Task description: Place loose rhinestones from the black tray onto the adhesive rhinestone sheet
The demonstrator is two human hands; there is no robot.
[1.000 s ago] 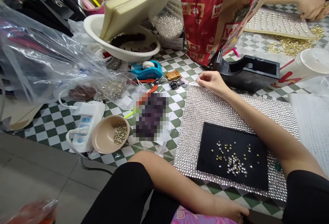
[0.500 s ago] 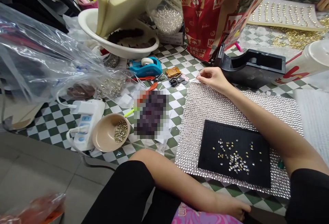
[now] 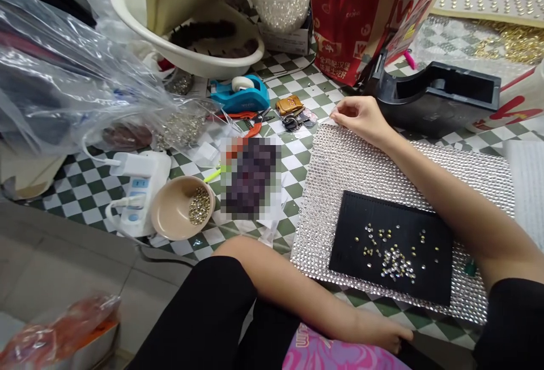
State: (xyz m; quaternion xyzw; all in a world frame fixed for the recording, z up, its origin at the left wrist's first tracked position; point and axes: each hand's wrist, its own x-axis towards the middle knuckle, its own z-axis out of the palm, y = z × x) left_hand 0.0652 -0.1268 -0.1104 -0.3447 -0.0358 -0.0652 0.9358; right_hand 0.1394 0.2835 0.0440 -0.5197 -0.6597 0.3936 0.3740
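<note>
A sparkling rhinestone sheet [image 3: 323, 188] lies on the checkered tabletop. At its far left corner is my right hand [image 3: 361, 119], closed, thumb and forefinger pinched together; a tiny pale bit shows at the fingertips, too small to name. My right forearm crosses over the sheet. On the sheet lies a black ribbed tray [image 3: 352, 217] with loose clear and yellowish stones [image 3: 397, 262] scattered over it. Low down by the table's near edge, my left hand [image 3: 382, 329] is closed, fingers curled under; whatever they hold, if anything, is hidden. A small green object [image 3: 470, 268] sits under my right arm.
A beige bowl [image 3: 170, 211] of stones stands left beside a white power strip [image 3: 157, 174]. Beyond are a blue tape dispenser [image 3: 242, 98], keys [image 3: 293, 120], orange-handled pliers [image 3: 255, 126], a white basin [image 3: 204, 67], a red paper bag [image 3: 340, 30] and a black dispenser [image 3: 442, 101].
The camera view has shifted slightly, so the table's things sit a little differently in the picture. My right hand stays pinched at the sheet's far left corner; my left hand stays low.
</note>
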